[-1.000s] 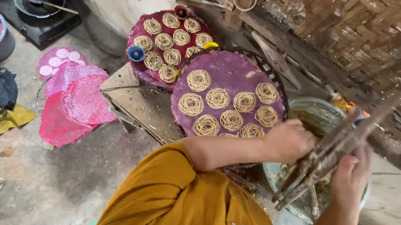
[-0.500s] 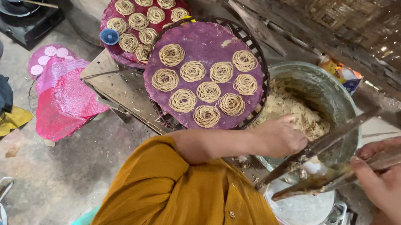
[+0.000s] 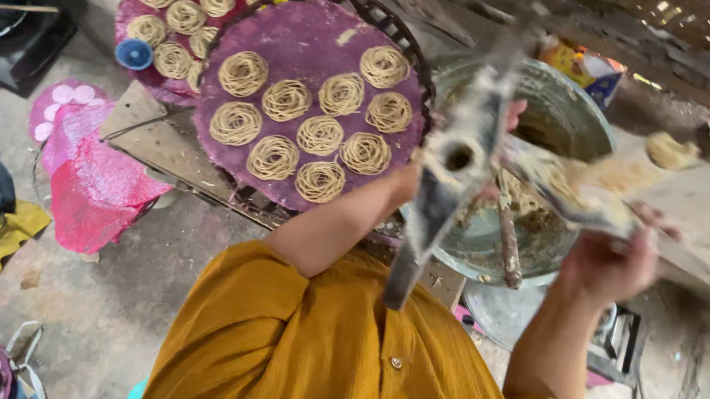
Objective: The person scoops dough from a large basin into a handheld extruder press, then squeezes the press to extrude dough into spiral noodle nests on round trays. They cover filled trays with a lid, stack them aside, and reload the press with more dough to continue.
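Purple tray (image 3: pixel 301 51): round, just left of the basin, carrying nine coiled noodle spirals (image 3: pixel 320 134); a second such tray (image 3: pixel 139 23) lies farther left.
Metal basin (image 3: pixel 572 108): far right, with dough inside.
Wooden press (image 3: pixel 457 162): dough-smeared, held above the basin's near rim, handles spread.
Left hand (image 3: pixel 415 180): mostly hidden behind the press; grip cannot be told.
Right hand (image 3: pixel 610 264): fingers closed around the right handle.
Blue cup (image 3: pixel 134 53): on the left tray's edge.

Lots blurred and covered here

The wooden press (image 3: pixel 457 162) is motion-blurred and hides most of the left hand (image 3: pixel 506 123); dough in the metal basin (image 3: pixel 561 107) is smeared too.
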